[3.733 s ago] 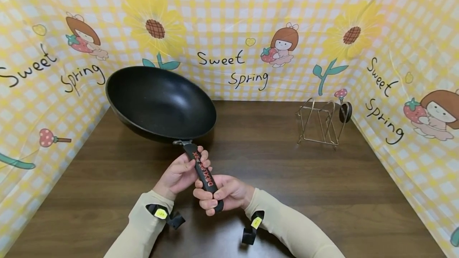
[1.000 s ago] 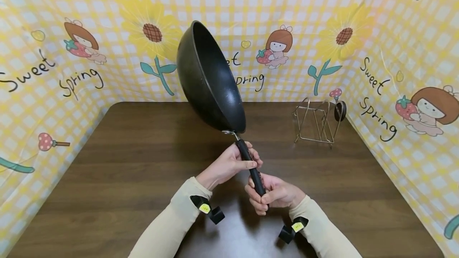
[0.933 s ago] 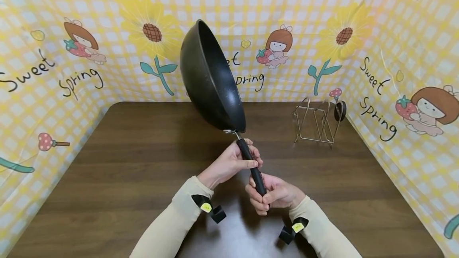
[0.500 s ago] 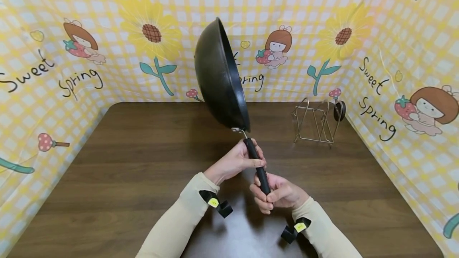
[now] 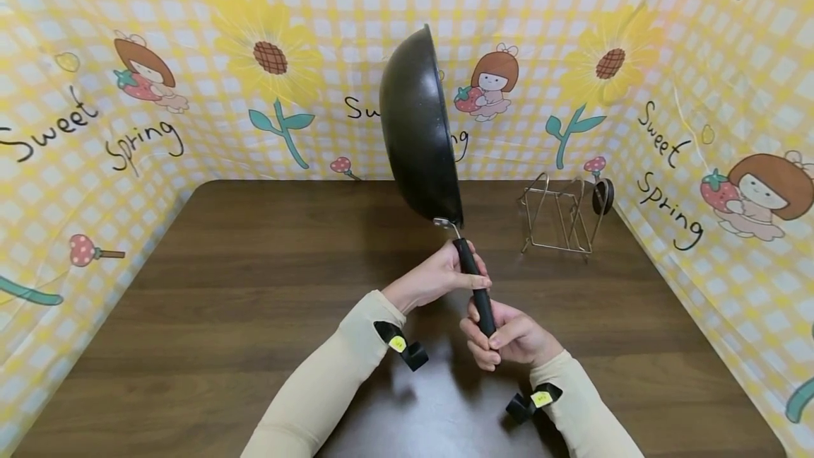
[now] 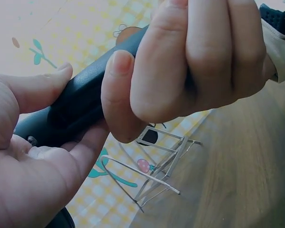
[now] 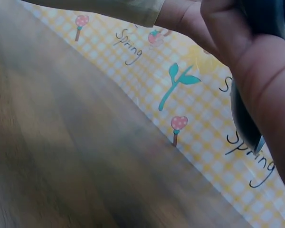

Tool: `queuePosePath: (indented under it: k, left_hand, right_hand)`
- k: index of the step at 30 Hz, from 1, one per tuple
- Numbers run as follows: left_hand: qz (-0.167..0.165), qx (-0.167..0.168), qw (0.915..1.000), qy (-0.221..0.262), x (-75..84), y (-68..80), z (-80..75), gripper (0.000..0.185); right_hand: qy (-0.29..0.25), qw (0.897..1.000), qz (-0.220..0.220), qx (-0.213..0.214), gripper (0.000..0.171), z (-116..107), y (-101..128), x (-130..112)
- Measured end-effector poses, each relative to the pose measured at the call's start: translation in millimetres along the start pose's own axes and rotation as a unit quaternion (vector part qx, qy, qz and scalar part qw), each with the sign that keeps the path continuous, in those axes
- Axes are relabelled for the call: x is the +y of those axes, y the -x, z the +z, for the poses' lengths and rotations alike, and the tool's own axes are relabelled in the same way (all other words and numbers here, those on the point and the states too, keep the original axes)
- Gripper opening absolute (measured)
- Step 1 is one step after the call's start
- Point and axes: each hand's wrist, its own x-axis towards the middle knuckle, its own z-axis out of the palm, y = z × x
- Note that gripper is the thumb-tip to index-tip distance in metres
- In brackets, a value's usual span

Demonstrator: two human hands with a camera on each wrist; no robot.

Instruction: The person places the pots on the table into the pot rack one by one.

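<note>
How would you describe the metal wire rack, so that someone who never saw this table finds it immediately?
Look at the dark wooden table, at its far right corner beside the yellow checked backdrop. There stands the wire rack, thin bare metal loops, upright and empty. Unlike the black wok held in the air, it rests on the table, untouched.

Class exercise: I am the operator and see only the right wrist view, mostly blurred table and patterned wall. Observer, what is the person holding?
Observer: A black wok, lifted off the table and turned on edge.
Operator: Which hands hold it?
Observer: Both grip the handle: the left hand nearer the pan, the right hand at the end.
Operator: Anything else on the table?
Observer: A wire rack stands at the far right, apart from the wok.
</note>
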Motion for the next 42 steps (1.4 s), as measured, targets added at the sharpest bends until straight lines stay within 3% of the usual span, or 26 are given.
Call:
queuePosePath:
  k: [10,17,27,34,42]
  left_hand:
    - [-0.014,-0.025,0.9988,-0.041,3.6,-24.3,14.4,0.019]
    - [-0.027,-0.033,0.9976,-0.054,5.1,-38.0,21.8,0.024]
    - [-0.025,-0.059,0.9957,-0.066,10.8,-53.9,32.0,0.009]
    - [-0.037,-0.078,0.9919,-0.094,16.1,-63.7,38.3,0.008]
    - [-0.027,-0.101,0.9877,-0.116,20.9,-76.2,48.9,0.009]
  right_hand:
    - [0.012,0.999,-0.037,-0.008,0.029,-3.2,15.5,-7.3]
    - [0.020,0.998,-0.063,-0.008,0.030,-2.1,21.9,-10.7]
    - [0.027,0.994,-0.098,-0.026,0.025,0.3,26.6,-18.8]
    - [0.043,0.991,-0.123,-0.041,0.024,3.4,28.7,-25.0]
    - [0.065,0.987,-0.143,-0.038,0.027,9.1,33.6,-31.3]
